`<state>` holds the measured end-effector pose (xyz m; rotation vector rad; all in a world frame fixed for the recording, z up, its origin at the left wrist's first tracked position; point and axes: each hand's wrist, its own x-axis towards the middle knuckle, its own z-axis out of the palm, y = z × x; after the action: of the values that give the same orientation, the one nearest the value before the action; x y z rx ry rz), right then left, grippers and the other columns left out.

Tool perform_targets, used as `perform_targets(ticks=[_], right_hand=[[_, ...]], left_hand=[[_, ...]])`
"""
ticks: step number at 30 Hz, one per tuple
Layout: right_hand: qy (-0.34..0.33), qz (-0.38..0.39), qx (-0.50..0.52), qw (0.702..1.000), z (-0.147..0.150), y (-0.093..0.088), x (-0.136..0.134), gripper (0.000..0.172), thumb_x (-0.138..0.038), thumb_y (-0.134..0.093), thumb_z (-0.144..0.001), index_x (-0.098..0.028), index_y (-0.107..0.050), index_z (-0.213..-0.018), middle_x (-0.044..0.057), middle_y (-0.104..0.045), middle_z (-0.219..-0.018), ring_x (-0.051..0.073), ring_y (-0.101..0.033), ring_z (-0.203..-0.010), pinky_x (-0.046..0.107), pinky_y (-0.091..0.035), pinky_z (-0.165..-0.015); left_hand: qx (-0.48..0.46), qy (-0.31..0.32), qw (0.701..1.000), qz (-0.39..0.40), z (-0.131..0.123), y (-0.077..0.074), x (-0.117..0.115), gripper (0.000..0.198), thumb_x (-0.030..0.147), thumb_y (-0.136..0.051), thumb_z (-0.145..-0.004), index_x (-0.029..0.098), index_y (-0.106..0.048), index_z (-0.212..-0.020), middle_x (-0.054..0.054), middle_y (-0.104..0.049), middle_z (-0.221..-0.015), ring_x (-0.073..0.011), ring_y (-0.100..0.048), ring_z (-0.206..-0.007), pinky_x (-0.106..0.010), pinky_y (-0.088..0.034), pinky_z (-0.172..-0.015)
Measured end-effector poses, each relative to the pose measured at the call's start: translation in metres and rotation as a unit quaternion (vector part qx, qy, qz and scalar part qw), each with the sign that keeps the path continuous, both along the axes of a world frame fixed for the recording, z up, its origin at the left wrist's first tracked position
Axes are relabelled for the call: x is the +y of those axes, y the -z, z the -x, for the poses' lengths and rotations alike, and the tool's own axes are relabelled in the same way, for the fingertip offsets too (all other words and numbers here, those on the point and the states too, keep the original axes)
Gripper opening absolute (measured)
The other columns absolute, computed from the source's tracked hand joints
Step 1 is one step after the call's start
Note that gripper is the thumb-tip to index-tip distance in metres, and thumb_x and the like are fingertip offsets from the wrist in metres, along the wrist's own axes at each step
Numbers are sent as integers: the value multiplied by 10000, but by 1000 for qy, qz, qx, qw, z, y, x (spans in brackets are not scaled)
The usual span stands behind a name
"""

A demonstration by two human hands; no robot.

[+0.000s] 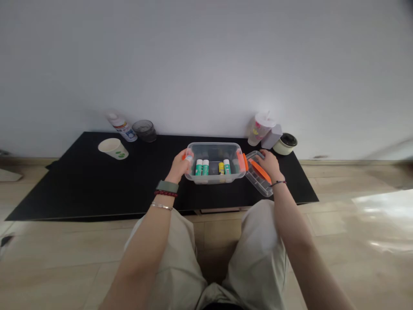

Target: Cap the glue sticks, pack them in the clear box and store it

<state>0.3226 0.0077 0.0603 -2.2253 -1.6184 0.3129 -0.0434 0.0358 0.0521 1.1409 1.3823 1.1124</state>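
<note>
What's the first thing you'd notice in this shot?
A clear plastic box sits mid-frame on the black tabletop, with green-and-white and yellow glue sticks standing inside. The left hand is at the box's left end, while the right hand is on its clear lid, which has an orange strip and lies to the box's right. Further left, near the wall, a paper cup lies on its side.

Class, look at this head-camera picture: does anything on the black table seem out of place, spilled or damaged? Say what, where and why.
The white paper cup looks tipped onto its side on the black table, left of the clear plastic box. It stands out beside the upright straw cup. No spill shows.
</note>
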Motion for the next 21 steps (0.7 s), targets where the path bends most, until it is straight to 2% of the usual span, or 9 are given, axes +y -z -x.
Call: perform_targets(ticks=[3,5,11,16,21], right_hand=[[-31,139,-109,984,-16,7,-10,480,-444,-616,-894,-179,-623,-1294,187,-614,-1284,314,-587,-1189,378,-475,-927],[-53,182,-147,971,-20,14,-16,485,-472,-638,-882,-196,-624,-1281,187,-594,-1308,318,-580,-1203,382,-482,-912],[-84,190,-201,957,-24,28,-20,392,-397,-615,-912,-130,-648,-1197,210,-584,-1304,285,-612,-1146,359,-498,-882],[-113,172,-213,955,-30,30,-16,428,-400,-688,-836,-103,-678,-1144,234,-576,-1330,312,-571,-1198,356,-501,-898],[-58,170,-129,975,-47,13,-18,410,-385,-712,-768,-138,-706,-1095,172,-715,-1056,275,-685,-961,320,-513,-787]], left_hand=[[0,-7,1000,1,-2,-3,-1,328,305,-651,-745,166,-689,-1039,9,-595,-691,-141,-548,-610,-226,-420,-549],[0,-12,1000,2,-3,-3,0,316,296,-650,-745,166,-686,-1030,17,-582,-674,-132,-532,-587,-219,-404,-532],[-7,-23,1000,-1,-3,0,1,283,293,-664,-759,172,-700,-1012,0,-625,-726,-155,-575,-659,-249,-456,-610],[-21,-42,999,-3,1,5,6,308,337,-661,-800,166,-702,-1052,-59,-710,-931,-216,-640,-882,-325,-512,-811],[-64,-38,997,6,8,13,11,293,355,-634,-832,160,-692,-1043,-88,-708,-1071,-234,-633,-1008,-371,-510,-919]])
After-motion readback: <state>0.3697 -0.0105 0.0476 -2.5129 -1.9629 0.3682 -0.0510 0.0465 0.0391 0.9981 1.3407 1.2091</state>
